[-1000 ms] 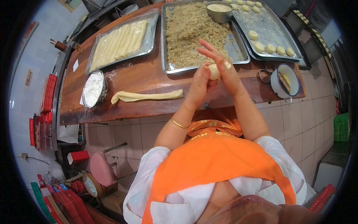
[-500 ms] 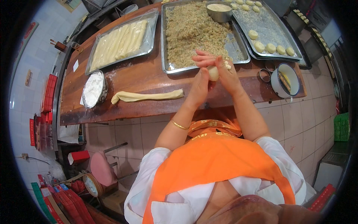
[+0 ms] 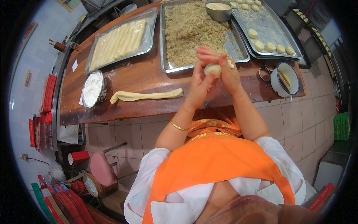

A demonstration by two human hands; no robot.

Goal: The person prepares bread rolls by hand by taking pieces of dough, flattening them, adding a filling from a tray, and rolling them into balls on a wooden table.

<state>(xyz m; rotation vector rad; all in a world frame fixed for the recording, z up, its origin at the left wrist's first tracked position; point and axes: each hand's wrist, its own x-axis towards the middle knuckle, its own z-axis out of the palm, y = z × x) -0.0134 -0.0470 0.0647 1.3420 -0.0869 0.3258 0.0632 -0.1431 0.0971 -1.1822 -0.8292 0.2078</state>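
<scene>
A smooth, pale dough ball (image 3: 213, 70) is cupped between my two hands above the table's near edge. My left hand (image 3: 199, 80) curves round its left side, with the thumb against it and the fingers reaching beyond it. From the right, my right hand (image 3: 231, 76) presses on the ball, and a whitish crumbly bit (image 3: 231, 64) shows by its fingers. Just beyond the hands is a metal tray (image 3: 240, 59) spread with crumbly brown filling (image 3: 192, 33). A long strip of dough (image 3: 149, 95) lies on the wood to the left of my hands.
Far left, a plastic-lined tray (image 3: 151, 41) bears dough strips; nearer stands a bowl of white flour (image 3: 93, 89). At right are a tray (image 3: 294, 57) of round dough pieces, ring cutters (image 3: 264, 74) and an enamel mug (image 3: 285, 80). A metal bowl (image 3: 219, 15) sits on the filling tray.
My hands have parted slightly and turned, the left moving a little left. More of the dough ball now shows between them. The things on the table stay where they were.
</scene>
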